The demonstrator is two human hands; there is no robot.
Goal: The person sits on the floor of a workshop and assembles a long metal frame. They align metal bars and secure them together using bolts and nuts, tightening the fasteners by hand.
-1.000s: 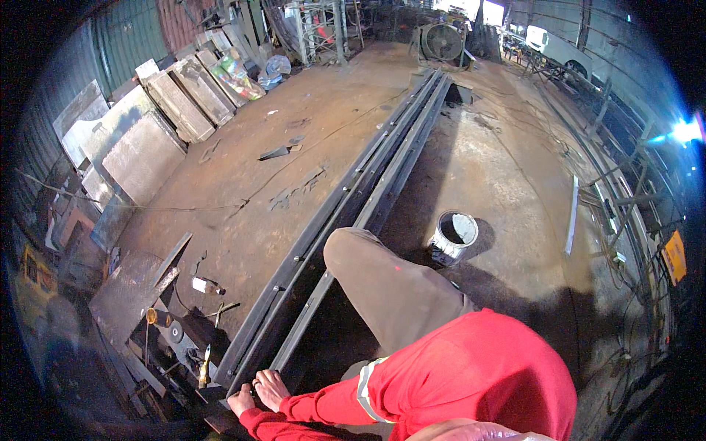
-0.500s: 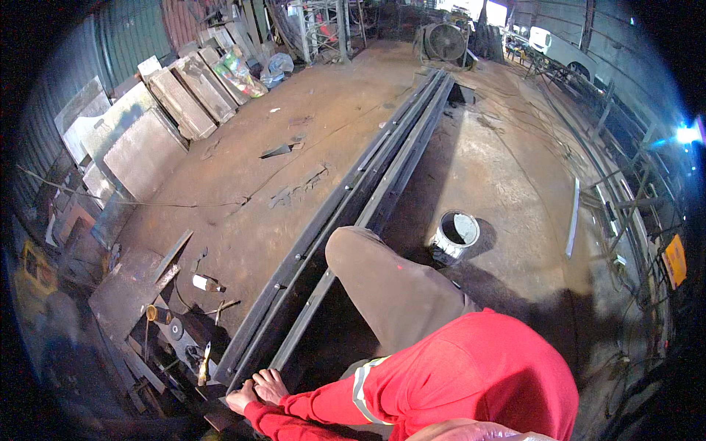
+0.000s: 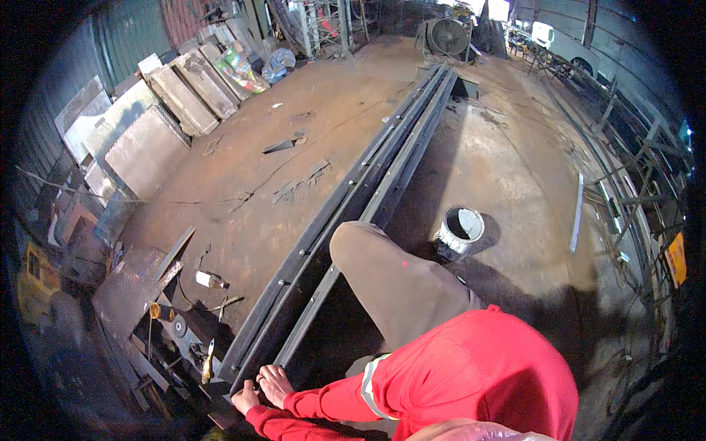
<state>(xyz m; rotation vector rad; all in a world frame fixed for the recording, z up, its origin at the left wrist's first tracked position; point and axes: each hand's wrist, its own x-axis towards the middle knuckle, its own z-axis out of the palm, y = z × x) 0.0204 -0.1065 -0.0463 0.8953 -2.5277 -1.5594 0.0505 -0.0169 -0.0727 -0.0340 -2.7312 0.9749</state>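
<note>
Long dark steel beams [image 3: 323,253] with bolts along them lie side by side on the floor, running away from me. My left hand [image 3: 245,398] is at the near end of the beams, its fingers closed at the edge. Close beside it, my right hand [image 3: 275,385] bends its fingers over the near end of the right-hand rail. Whatever small part the fingers hold, if any, is too small to make out. A paintbrush [image 3: 208,361] with a pale handle lies just left of the beam end.
My bent knee [image 3: 368,253] rises beside the beams. A white bucket [image 3: 461,229] stands to the right. On the left are a small bottle [image 3: 209,279], an orange-brown cup [image 3: 161,312] and leaning panels [image 3: 147,151]. A large fan [image 3: 447,37] stands beyond the beams' far end.
Both hands stay at the beam end, with the fingers shifted slightly. The whole view has moved a little. A bright blue-white light at the far right has nearly gone out.
</note>
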